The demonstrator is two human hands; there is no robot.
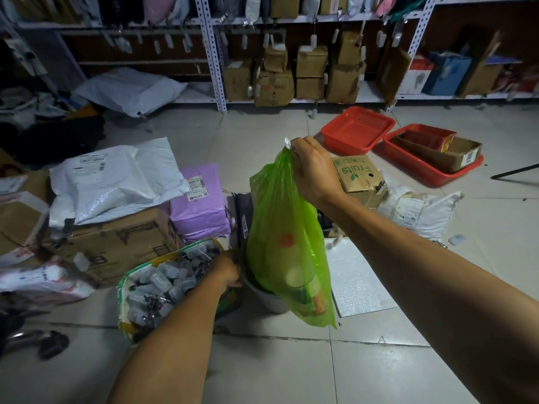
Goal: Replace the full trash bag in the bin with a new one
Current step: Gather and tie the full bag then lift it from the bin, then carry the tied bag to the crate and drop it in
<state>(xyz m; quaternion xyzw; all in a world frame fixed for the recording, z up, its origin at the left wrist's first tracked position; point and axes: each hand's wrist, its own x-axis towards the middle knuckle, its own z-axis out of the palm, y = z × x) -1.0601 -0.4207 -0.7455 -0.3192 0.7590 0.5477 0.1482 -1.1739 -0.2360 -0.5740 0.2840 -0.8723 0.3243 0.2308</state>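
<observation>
A translucent green trash bag point(287, 243) hangs in the air over the floor point(291, 368), its lower end level with the rim of a small pale bin point(268, 300) – bulging, with a red patch, a bottle and other packaging showing through. The right hand point(313, 167) grips its bunched top, fingers clenched round it. The left hand point(226, 271) holds the bin's rim – fingers curled over the edge.
</observation>
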